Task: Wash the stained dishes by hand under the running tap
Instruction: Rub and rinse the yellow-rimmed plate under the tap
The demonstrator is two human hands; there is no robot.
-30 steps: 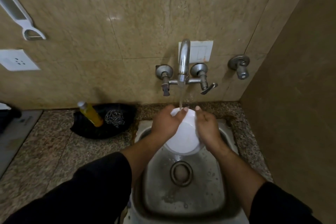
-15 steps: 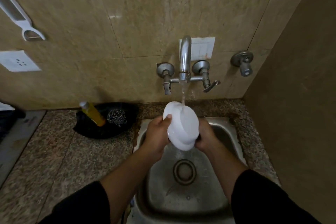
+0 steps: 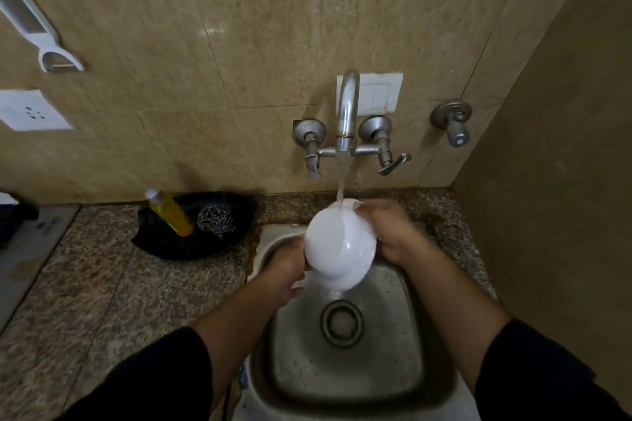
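A white bowl (image 3: 337, 244) is held bottom-up and tilted over the steel sink (image 3: 403, 379), its round foot pointing toward me. Water from the wall tap (image 3: 347, 113) runs onto its far rim and streams off the low side. My left hand (image 3: 285, 272) holds the bowl from below on the left, with the fingers hidden behind it. My right hand (image 3: 384, 227) grips the far right rim, fingers curled over the edge by the stream.
A black tray (image 3: 160, 244) on the granite counter left of the sink holds a yellow soap bottle (image 3: 171, 214) and a steel scrubber (image 3: 215, 220). A side wall stands close on the right. The sink drain (image 3: 341, 323) lies below the bowl.
The bowl has been turned from inside-up to bottom-up under the water. My left hand slid lower under it, and my right hand moved up to the far rim.
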